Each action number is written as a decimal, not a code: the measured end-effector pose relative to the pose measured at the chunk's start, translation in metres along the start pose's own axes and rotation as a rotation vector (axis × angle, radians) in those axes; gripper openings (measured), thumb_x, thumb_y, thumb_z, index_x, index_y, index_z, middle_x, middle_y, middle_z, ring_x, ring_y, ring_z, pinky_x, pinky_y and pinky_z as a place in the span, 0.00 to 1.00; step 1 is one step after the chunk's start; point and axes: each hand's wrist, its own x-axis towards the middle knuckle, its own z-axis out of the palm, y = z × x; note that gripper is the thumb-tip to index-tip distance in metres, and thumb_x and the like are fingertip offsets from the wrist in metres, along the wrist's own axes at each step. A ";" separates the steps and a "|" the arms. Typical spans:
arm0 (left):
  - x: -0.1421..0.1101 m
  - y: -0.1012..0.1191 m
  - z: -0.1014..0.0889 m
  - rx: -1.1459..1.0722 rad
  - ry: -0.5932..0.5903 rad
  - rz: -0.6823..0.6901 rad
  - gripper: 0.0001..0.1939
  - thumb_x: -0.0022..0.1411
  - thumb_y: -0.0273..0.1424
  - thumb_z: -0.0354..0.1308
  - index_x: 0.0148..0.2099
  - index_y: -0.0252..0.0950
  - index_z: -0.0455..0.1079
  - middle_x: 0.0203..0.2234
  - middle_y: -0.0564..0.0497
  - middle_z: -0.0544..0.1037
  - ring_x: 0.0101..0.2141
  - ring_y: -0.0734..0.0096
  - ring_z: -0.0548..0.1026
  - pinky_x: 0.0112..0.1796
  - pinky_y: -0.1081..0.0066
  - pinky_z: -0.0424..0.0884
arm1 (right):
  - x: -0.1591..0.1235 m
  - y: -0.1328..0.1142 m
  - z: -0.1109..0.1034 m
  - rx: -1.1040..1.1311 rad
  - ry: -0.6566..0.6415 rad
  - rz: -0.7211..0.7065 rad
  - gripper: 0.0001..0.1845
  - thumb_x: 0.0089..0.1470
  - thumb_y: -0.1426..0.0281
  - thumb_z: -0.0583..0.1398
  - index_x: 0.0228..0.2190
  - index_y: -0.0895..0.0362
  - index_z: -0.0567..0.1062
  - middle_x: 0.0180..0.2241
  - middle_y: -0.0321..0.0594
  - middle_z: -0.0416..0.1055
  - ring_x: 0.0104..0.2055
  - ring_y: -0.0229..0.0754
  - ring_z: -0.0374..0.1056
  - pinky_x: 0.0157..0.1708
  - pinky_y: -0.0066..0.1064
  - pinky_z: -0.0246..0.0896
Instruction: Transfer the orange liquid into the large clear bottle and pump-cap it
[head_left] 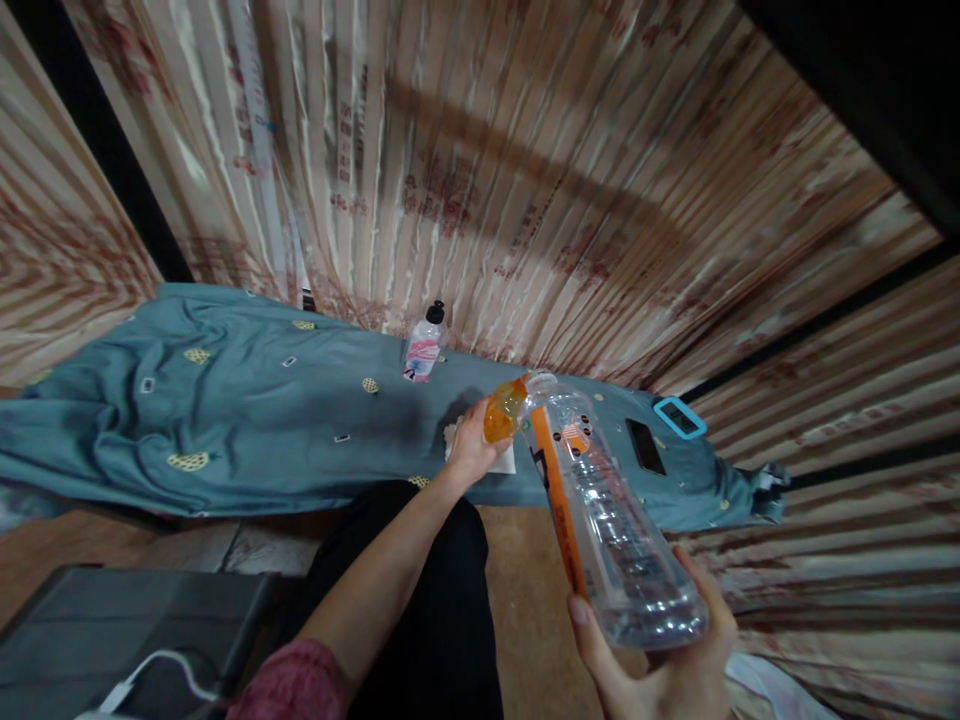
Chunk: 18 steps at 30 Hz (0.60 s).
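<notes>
Left arm (397, 575) outstretched, left grip (471, 445) curled; right grip (667, 680) cupped, thumb (594, 640) extended

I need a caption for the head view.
Right hand holds a clear bottle, left hand an amber object beside it.

Clear bottle (611, 515), tilted, orange container (504, 410) just beside

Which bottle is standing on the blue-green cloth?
The small black-capped bottle, which no hand touches; the large clear bottle is tilted in the right hand.
</notes>
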 end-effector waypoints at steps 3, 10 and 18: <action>0.000 -0.001 -0.001 0.005 -0.002 -0.002 0.33 0.48 0.24 0.66 0.57 0.37 0.64 0.51 0.45 0.74 0.52 0.57 0.73 0.54 0.58 0.68 | -0.001 -0.003 -0.001 -0.020 0.012 0.020 0.62 0.33 0.31 0.58 0.60 0.59 0.61 0.46 0.54 0.72 0.38 0.57 0.71 0.37 0.47 0.65; 0.000 0.001 -0.001 0.027 -0.010 0.012 0.33 0.48 0.23 0.65 0.57 0.35 0.63 0.52 0.43 0.74 0.53 0.57 0.72 0.56 0.56 0.66 | 0.000 0.000 0.000 -0.014 0.017 -0.057 0.59 0.37 0.33 0.58 0.60 0.61 0.61 0.44 0.53 0.72 0.40 0.56 0.72 0.37 0.45 0.67; 0.000 -0.001 -0.002 0.031 -0.018 0.002 0.33 0.49 0.25 0.65 0.58 0.36 0.62 0.52 0.43 0.74 0.52 0.57 0.72 0.54 0.58 0.68 | 0.004 0.013 0.006 0.040 0.039 -0.198 0.57 0.40 0.38 0.62 0.61 0.63 0.59 0.43 0.52 0.70 0.36 0.50 0.70 0.29 0.38 0.66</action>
